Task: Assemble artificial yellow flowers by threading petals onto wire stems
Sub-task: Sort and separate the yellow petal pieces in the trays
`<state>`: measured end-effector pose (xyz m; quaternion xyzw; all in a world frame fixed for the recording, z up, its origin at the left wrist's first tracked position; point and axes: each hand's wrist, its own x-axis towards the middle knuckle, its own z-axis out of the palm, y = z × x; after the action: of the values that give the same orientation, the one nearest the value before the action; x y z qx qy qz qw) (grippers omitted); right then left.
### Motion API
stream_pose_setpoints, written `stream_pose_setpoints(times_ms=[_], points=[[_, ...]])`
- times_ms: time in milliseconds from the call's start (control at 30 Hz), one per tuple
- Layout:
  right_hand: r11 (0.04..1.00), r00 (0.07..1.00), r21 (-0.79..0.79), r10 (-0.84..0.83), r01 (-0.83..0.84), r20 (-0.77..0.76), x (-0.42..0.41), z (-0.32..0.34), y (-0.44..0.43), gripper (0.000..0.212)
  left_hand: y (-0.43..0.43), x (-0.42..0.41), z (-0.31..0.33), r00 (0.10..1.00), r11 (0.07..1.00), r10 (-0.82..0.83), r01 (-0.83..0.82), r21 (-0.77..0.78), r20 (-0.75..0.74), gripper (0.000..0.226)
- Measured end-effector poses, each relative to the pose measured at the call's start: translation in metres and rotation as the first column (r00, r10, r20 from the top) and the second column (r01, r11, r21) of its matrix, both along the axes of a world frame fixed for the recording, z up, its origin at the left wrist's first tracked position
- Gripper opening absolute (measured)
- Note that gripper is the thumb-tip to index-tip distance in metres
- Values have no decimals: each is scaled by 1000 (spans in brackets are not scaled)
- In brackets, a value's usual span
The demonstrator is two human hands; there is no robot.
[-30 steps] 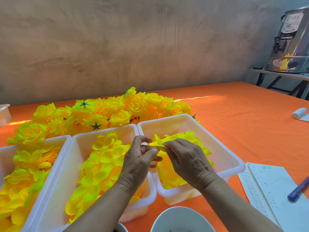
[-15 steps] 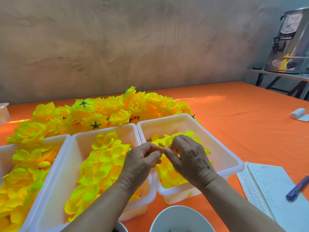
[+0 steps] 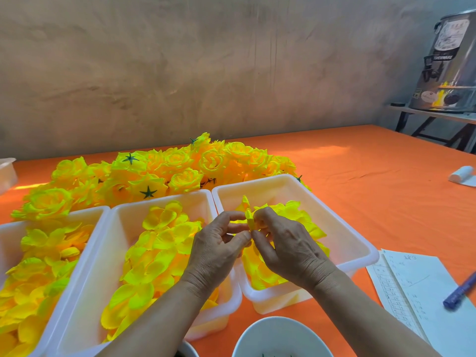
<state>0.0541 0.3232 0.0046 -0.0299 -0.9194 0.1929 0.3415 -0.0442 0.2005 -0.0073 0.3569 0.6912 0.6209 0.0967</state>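
My left hand (image 3: 219,249) and my right hand (image 3: 286,247) meet above the right white bin (image 3: 360,244). Both pinch a small folded yellow petal piece (image 3: 249,219) that stands upright between the fingertips. No wire stem shows; the fingers hide whatever lies under the petal. The right bin holds loose yellow petals (image 3: 296,211). The middle bin (image 3: 113,243) and the left bin (image 3: 99,215) are full of larger yellow petals. A heap of finished yellow flowers (image 3: 164,171) with green star-shaped backs lies behind the bins.
A white bowl (image 3: 280,336) sits at the near edge below my wrists. Paper sheets (image 3: 412,292) with a blue pen (image 3: 459,292) lie at the right. A white roll (image 3: 462,173) is farther right on the orange tablecloth (image 3: 360,176). A metal urn (image 3: 448,63) stands on a side table.
The petal piece, flat between my fingers a second ago, is now folded and stands upright. My hands have shifted slightly, still together over the right bin.
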Motion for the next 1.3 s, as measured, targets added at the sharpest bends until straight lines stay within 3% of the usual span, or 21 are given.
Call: stream_pose_setpoints(times_ms=[233,500,700,767,867,1000,1167,1300], points=[[996,999,-82,-45,47,24,-1,1,2,43,1,-3,-6,999,999,4,-5,-32,-47,25],[982,995,-174,-62,75,79,-5,1,5,21,2,-5,-7,994,997,-8,-1,-82,-107,23],[977,976,-192,-53,94,210,-4,1,4,19,1,-5,-7,998,995,18,-23,-101,-53,15],[977,973,-187,-57,100,221,-4,-1,-1,19,0,-4,-6,999,994,26,-31,-103,-46,23],[970,979,-226,-47,93,201,-2,-2,-6,18,0,-3,-4,999,995,28,-30,-95,-27,35],[930,985,-354,-46,102,164,-1,3,-8,19,2,-3,-5,996,992,67,-74,-107,-63,19],[828,978,-528,-206,190,30,3,6,-3,20,4,-8,2,966,973,217,-225,45,143,20],[744,939,-638,-332,199,-95,7,4,3,26,6,-7,3,952,959,262,-275,66,161,20]])
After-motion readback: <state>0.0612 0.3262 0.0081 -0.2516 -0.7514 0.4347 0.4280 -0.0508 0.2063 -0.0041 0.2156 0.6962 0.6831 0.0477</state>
